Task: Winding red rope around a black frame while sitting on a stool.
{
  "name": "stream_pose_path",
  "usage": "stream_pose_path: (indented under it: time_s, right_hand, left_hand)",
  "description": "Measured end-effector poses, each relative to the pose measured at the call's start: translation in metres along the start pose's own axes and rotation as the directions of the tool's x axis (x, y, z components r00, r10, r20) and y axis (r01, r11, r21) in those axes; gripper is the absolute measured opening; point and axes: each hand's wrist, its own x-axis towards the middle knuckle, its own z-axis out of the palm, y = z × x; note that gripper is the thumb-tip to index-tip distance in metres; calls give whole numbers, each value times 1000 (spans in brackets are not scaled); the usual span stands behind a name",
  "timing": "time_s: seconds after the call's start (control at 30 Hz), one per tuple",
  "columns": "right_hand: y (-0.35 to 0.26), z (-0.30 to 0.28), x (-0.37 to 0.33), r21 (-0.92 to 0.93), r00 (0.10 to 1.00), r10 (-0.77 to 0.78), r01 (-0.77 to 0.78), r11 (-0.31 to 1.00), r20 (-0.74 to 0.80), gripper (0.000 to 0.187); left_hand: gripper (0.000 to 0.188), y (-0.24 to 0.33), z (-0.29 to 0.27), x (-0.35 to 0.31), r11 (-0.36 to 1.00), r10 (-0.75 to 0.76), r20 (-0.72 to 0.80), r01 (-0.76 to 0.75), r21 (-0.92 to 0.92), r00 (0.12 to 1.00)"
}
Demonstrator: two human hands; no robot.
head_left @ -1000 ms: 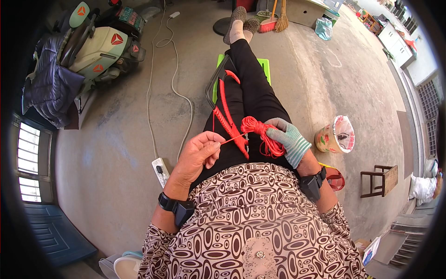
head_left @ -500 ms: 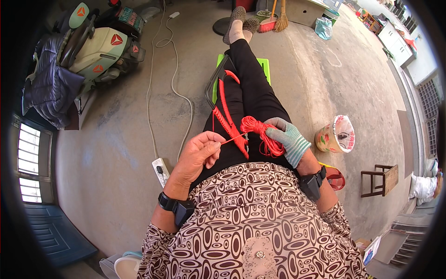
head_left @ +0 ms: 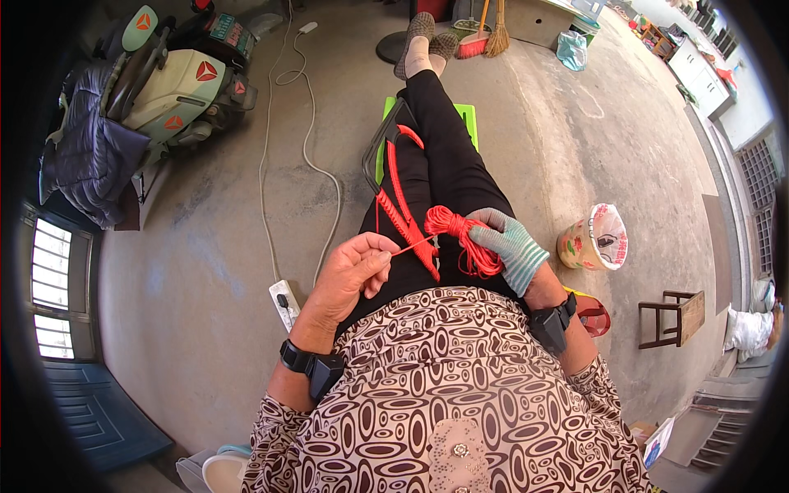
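My bare left hand (head_left: 355,267) pinches a strand of red cord between thumb and fingers above my lap. From there the strand runs right to a wound bundle of red cord (head_left: 462,238). Closed around the bundle's right side is my right hand (head_left: 511,249), in a striped green-and-white glove. Across my thighs lies a black frame (head_left: 375,152), its near parts closely wrapped in red cord. One wrapped bar (head_left: 404,220) passes just beyond my left fingers, and a thin strand drops from it toward them. What the frame belongs to cannot be told.
My legs stretch over a bright green stool (head_left: 467,119). A lined bin (head_left: 585,240) and a small wooden stool (head_left: 675,319) stand to the right. White cable and a power strip (head_left: 284,304) lie at left, near a parked scooter (head_left: 185,86). Brooms (head_left: 497,39) stand at the far end.
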Motion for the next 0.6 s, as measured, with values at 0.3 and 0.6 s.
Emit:
stream_pose_path:
  time_s: [0.3, 0.6]
  right_hand:
    - [-3, 0, 1, 2, 1000, 8, -8, 1000, -3, 23]
    - [-9, 1, 6, -13, 1000, 7, -7, 1000, -4, 24]
  left_hand:
    - [15, 3, 0, 3, 1000, -6, 7, 6, -1, 1000]
    - [15, 6, -3, 7, 1000, 0, 15, 0, 0, 1000]
